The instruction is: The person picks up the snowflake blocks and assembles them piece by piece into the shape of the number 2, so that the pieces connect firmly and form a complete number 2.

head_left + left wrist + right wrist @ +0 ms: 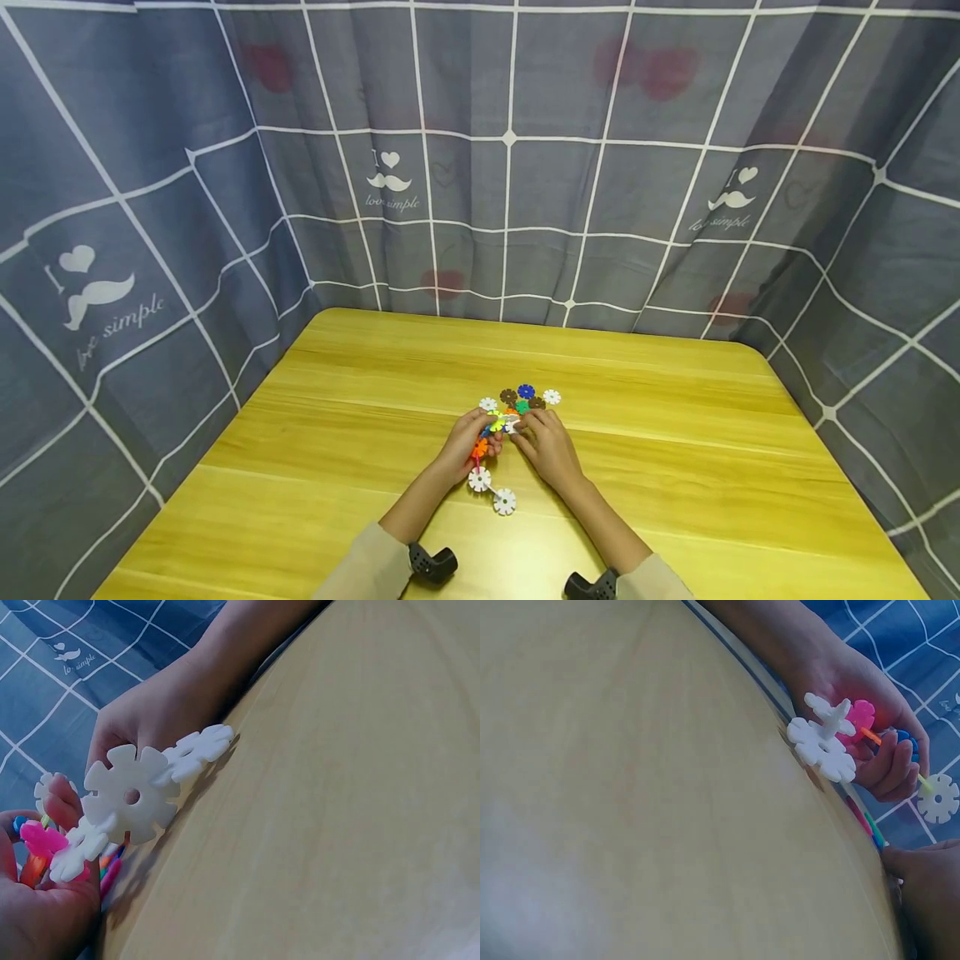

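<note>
Snowflake-disc assembly (491, 450) of white, pink, orange and green pieces, lying on the wooden table (675, 483) near its middle, white discs trailing toward the near edge. Gripped at its coloured end by the left hand (467, 442), fingers curled round it; pinched from the other side by the right hand (551, 446). Just beyond, loose discs (527, 396) in blue, brown and white; behind, a grey checked curtain (510, 167).
</note>
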